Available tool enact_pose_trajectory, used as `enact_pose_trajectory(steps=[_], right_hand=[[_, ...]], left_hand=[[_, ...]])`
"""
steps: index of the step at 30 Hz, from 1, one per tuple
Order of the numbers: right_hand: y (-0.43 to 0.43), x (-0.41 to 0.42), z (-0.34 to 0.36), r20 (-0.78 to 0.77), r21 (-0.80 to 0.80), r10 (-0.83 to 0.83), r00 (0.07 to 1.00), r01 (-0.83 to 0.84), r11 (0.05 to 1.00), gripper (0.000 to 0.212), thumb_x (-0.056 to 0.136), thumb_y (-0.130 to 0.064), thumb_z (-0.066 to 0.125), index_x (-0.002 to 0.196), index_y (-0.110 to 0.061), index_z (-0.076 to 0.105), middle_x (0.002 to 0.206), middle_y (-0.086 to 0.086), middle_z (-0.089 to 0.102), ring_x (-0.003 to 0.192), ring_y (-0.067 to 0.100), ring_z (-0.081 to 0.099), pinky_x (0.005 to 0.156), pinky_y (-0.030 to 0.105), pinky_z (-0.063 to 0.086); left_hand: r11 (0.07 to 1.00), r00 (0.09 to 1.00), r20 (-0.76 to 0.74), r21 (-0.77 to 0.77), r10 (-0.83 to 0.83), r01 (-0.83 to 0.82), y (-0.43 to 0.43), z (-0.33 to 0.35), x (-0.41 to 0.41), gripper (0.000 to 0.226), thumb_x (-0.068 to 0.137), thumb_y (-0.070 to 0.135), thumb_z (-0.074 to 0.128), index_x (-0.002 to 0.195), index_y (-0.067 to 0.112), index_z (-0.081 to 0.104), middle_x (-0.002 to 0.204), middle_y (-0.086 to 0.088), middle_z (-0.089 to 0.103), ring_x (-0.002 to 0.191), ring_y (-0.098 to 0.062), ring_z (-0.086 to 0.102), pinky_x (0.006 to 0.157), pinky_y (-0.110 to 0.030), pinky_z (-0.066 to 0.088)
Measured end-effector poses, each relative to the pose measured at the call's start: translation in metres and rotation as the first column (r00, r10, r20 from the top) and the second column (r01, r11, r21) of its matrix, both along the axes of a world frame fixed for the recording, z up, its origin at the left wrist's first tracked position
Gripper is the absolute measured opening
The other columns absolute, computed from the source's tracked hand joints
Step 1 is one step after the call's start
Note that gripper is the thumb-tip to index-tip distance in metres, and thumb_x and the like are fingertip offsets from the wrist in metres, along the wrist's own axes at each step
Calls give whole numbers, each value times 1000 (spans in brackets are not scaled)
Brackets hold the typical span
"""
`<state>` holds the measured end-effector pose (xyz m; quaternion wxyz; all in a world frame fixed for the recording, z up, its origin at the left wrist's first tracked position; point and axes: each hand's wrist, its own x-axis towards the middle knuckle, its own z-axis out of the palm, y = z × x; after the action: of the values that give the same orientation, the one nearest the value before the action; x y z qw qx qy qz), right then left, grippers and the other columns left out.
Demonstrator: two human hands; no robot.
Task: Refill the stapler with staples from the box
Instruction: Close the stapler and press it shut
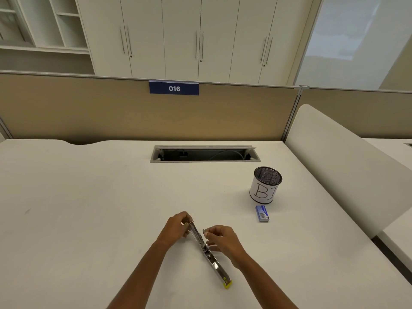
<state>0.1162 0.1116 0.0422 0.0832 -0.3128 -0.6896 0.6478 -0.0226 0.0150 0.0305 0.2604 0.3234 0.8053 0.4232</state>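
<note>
1. The stapler [208,250] lies swung fully open on the desk [89,208], its two halves in one long line from the left hand [176,228] down toward the person. Judging by this, it is laid flat so that the staple channel faces up and can take a strip from above.
2. The left hand is closed around the far end of the stapler, fingers curled over the tip. This looks like a steadying grip that keeps the open body from sliding or swinging shut.
3. The right hand [223,238] sits just right of the stapler's middle, near the hinge. Its thumb and fingertips are pinched narrow on something small and pale, probably a strip of staples [204,230], though it is too small to be sure.
4. Both forearms come in from the bottom edge and converge on the stapler, wrists low over the desk.
5. The blue staple box [262,213] lies flat, up and to the right of the right hand, well apart from it and just in front of a mesh pen cup [265,185].
6. The yellow-tipped end [227,283] of the stapler rests free, below and nearest the person, untouched by either hand.
</note>
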Motion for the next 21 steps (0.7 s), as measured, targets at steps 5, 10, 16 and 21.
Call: enact_pose_trajectory(steps=[5,10,16,21], right_hand=[[-2,1,-3,10,72,-2,1000,1,997,13,87,-11,59,76,-18,63,73,-4,62,63,7,59,52,8,48],[-4,1,-6,-10,183,17,1000,-15,983,8,90,-12,53,90,-15,60,86,2,66,70,2,58,59,6,45],[-4,4,-7,-15,233,31,999,-27,972,11,92,-11,50,98,-9,59,88,3,68,69,-3,56,63,13,42],[-4,4,-10,-11,249,16,1000,-12,969,13,92,-12,51,100,-8,60,97,11,71,70,-1,57,58,6,41]], left_hand=[[987,966,245,114,83,-113,1,-6,5,10,91,2,52,96,10,54,79,-4,53,58,-16,59,51,-13,52],[970,872,481,154,92,-187,-1,-8,11,27,89,-7,45,111,5,53,80,-6,54,66,-17,56,62,-20,51],[936,755,652,303,-67,-178,-8,-13,15,23,89,-10,42,99,2,59,78,-8,59,82,-26,62,73,-22,53],[942,741,661,310,-119,-125,-12,-17,18,18,92,3,48,100,6,64,83,-5,71,82,-18,70,72,-21,55]])
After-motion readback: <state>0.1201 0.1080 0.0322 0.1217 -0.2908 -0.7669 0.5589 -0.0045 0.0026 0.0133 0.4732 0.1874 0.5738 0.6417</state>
